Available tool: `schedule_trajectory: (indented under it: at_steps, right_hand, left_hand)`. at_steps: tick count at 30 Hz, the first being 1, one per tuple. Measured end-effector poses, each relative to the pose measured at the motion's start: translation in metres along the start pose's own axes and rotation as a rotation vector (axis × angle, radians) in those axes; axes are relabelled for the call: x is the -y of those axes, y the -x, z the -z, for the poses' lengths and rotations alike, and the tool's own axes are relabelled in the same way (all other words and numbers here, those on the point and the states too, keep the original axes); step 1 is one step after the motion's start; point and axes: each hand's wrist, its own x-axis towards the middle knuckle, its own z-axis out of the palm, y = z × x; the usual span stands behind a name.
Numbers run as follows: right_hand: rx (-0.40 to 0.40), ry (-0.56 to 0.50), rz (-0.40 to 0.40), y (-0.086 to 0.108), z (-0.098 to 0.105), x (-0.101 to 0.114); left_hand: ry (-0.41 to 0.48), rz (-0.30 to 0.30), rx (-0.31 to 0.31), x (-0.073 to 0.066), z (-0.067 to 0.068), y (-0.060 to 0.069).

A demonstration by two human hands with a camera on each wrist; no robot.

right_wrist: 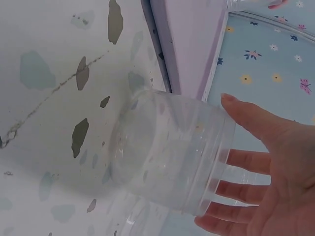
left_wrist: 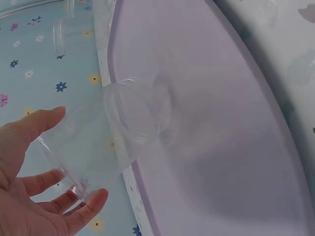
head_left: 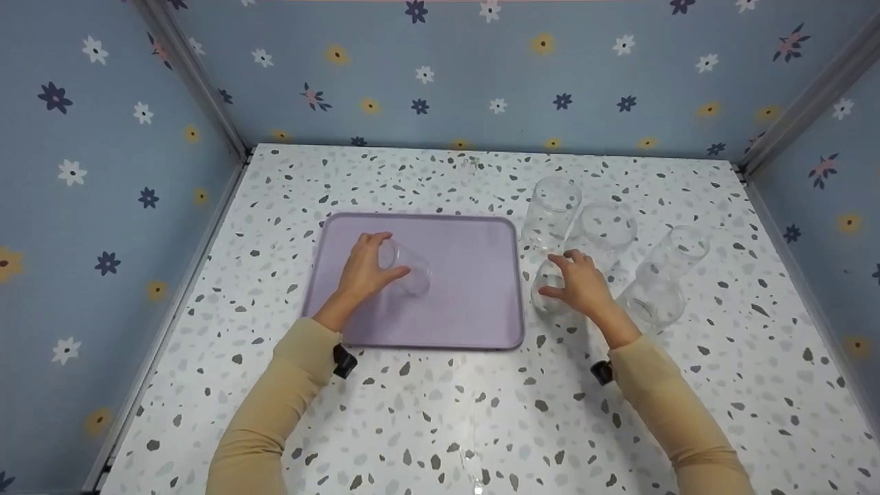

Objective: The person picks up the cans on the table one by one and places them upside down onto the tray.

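Over the lilac tray point(head_left: 467, 289) my left hand point(head_left: 364, 269) holds a clear cup point(head_left: 418, 276) near its rim, thumb on one side and fingers on the other. In the left wrist view the cup point(left_wrist: 93, 142) has its base towards the tray; whether it touches is unclear. Just right of the tray, my right hand point(head_left: 581, 285) is spread round the upper part of a clear, wide-mouthed container point(head_left: 546, 297). The right wrist view shows this container point(right_wrist: 167, 147) on the table, with the thumb beside its rim and the fingers along the opposite side.
Several more clear containers stand close behind and right of my right hand, among them a tall one point(head_left: 550, 213), a wide one point(head_left: 608, 223) and one near the right forearm point(head_left: 656, 302). The speckled table point(head_left: 447, 412) is bounded by flowered panels point(head_left: 481, 75) at the back and sides.
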Motion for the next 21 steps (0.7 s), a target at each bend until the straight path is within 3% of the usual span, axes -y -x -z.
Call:
schedule_trajectory:
  at_steps: [7, 21]
  right_hand:
    - [0.002, -0.003, -0.006, 0.0, 0.001, -0.001]
    - [0.004, 0.014, -0.017, -0.001, 0.003, 0.001]
  left_hand:
    - [-0.074, 0.067, 0.031, -0.001, 0.011, -0.009]
    - [-0.179, 0.129, 0.026, 0.009, 0.029, -0.029]
